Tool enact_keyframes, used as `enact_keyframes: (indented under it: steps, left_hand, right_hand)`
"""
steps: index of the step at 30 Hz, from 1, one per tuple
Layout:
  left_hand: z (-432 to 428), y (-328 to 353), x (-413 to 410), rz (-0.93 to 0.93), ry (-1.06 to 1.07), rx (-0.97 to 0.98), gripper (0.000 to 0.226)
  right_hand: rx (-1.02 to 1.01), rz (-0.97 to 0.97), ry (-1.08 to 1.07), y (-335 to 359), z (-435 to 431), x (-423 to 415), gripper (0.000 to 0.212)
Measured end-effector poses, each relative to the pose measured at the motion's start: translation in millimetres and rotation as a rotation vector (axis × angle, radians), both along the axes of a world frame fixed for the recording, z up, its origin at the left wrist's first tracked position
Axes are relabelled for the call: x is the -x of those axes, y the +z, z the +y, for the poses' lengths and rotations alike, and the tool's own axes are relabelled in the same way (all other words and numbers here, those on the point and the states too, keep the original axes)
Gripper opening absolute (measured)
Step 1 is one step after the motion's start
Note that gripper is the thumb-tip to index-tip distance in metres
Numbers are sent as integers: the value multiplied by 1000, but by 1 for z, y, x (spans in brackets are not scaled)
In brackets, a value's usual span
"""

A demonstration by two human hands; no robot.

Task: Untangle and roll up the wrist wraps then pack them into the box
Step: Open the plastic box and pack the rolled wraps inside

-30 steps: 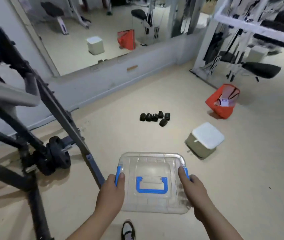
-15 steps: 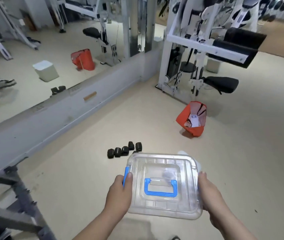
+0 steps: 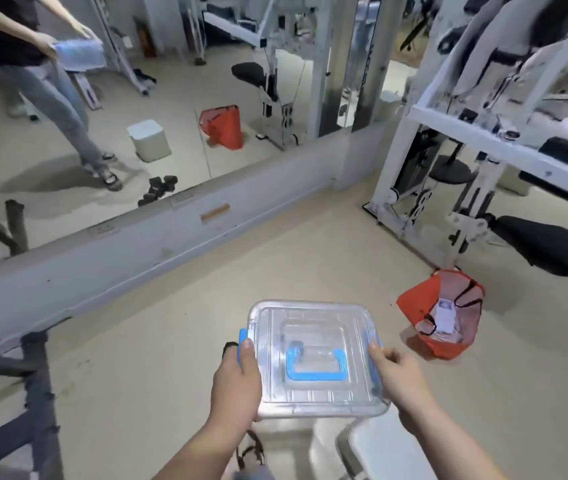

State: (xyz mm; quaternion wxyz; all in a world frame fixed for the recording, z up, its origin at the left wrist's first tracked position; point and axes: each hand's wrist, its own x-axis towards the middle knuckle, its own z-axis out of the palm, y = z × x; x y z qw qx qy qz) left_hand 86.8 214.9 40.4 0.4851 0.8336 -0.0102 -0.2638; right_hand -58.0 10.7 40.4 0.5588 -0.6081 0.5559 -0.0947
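Observation:
I carry a clear plastic box point(image 3: 313, 386) with a closed lid, a blue handle and blue side latches, held level in front of me above the floor. My left hand point(image 3: 237, 382) grips its left side, thumb on the blue latch. My right hand point(image 3: 398, 375) grips its right side, thumb on the lid edge. One rolled black wrist wrap point(image 3: 229, 348) peeks out on the floor just left of the box; the other rolls are hidden behind it. Their reflection point(image 3: 159, 188) shows in the wall mirror.
An open orange bag point(image 3: 438, 327) lies on the floor to the right. A white-lidded bin point(image 3: 383, 448) stands right below the box. White gym machines point(image 3: 466, 140) with black pads fill the right. A dark metal frame point(image 3: 38, 403) stands at left. The mirror wall point(image 3: 171, 237) runs across ahead.
I have walked forward with the box in both hands. The rolled wraps, seen ahead of the box earlier, now lie mostly hidden under it, and the orange bag is closer.

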Motion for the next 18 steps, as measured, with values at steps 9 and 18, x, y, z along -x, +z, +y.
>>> enact_keyframes:
  steps: [9,18]
  left_hand:
    - [-95,-24,-158,171,82,150,47]
    - [-176,-50,-235,185,53,-13,8]
  right_hand:
    - [-95,-39,-138,-16,-102,-173,43]
    - [-6,-15,52,-62,-224,-266,31]
